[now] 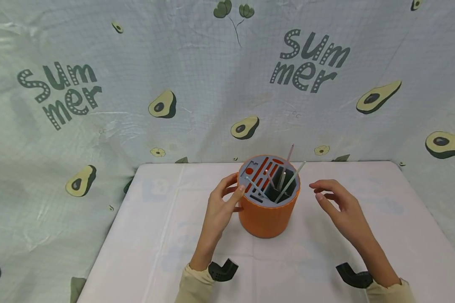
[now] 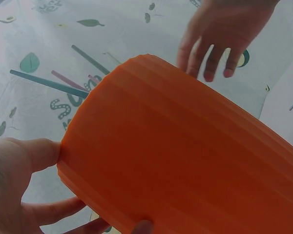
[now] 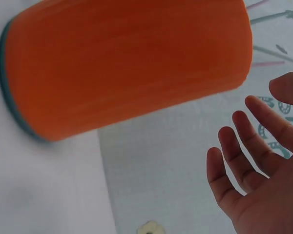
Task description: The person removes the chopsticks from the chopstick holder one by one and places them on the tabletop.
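An orange round desk organizer [image 1: 267,221] with a grey slotted top [image 1: 255,163] stands on the table. Several thin sticks lean out of its dark compartment [image 1: 273,194], among them a pale one [image 1: 297,173] and a pink one [image 1: 289,154]. My left hand [image 1: 220,206] grips its upper left side, thumb at the rim and fingers lower on the wall. To the right, my right hand [image 1: 341,208] hovers apart from the organizer, holding nothing. In the right wrist view its fingers [image 3: 240,168] are spread and slightly bent beside the orange wall.
A white-covered table [image 1: 182,235] spreads out beneath the organizer. Behind it hangs a pale sheet [image 1: 204,75] printed with avocados and lettering. Dark wrist-worn devices sit on the left wrist [image 1: 223,271] and the right wrist [image 1: 353,277].
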Tool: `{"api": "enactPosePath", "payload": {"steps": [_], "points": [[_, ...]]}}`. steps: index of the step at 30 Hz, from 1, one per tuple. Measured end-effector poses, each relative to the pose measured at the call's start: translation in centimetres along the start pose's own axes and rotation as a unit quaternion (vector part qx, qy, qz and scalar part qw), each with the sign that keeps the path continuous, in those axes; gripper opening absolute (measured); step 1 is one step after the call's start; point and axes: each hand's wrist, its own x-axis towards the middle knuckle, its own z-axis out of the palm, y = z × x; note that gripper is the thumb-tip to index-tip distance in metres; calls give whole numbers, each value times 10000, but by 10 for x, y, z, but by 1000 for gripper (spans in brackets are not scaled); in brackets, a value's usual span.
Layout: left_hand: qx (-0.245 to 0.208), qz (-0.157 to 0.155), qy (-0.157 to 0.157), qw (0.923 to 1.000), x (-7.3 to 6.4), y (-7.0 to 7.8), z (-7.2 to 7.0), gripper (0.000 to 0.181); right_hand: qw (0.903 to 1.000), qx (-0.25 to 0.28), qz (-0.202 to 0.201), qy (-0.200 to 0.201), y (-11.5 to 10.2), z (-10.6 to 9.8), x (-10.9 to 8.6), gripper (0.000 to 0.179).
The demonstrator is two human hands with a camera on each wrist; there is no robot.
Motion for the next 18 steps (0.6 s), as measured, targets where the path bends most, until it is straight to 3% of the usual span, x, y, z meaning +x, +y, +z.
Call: {"api": "enactPosePath", "payload": {"steps": [6,18], "points": [[6,-14,16,10000,0,0,0,49,9992,338,-83,179,-16,11,11,28],[18,-12,16,10000,0,-1,1,50,9977,318,-35,603,-27,36,26,23]]}}
